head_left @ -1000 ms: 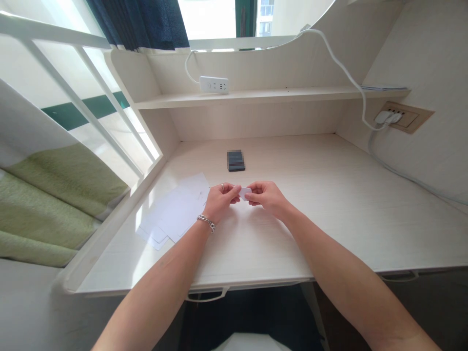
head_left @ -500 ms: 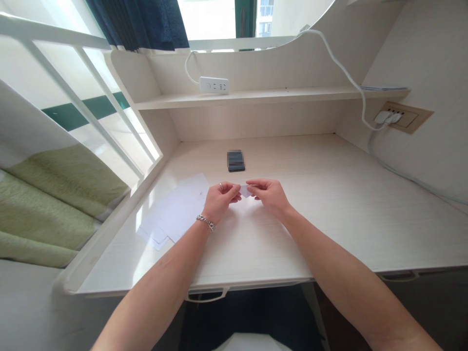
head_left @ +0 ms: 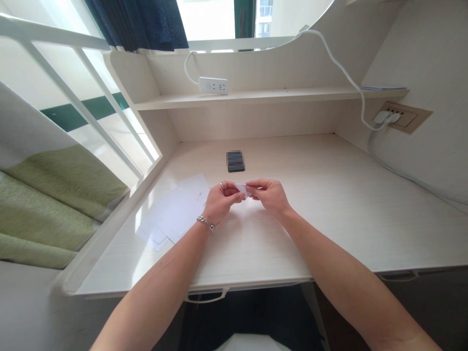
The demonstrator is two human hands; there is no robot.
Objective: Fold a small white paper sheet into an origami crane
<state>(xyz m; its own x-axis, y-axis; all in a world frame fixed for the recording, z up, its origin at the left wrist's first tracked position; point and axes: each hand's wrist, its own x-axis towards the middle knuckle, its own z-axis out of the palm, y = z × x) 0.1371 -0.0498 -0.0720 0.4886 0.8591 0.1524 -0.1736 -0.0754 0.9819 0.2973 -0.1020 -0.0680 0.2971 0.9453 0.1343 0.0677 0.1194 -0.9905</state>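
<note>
Both of my hands meet just above the middle of the pale wooden desk [head_left: 329, 214]. My left hand [head_left: 221, 201], with a ring and a chain bracelet, pinches one end of a small white folded paper [head_left: 243, 188]. My right hand [head_left: 269, 196] pinches the other end with thumb and forefinger. Most of the paper is hidden between the fingers. Several white sheets of paper [head_left: 171, 212] lie flat on the desk just left of my left hand.
A dark phone-like object [head_left: 235, 161] lies farther back on the desk. A white power strip [head_left: 213, 86] sits on the shelf above, its cable running right to a wall socket [head_left: 400, 117]. A green cushion [head_left: 54, 195] lies beyond the left railing.
My right hand's fingers have shifted over the paper, which has turned flatter and is more covered. Both hands stay in the same place.
</note>
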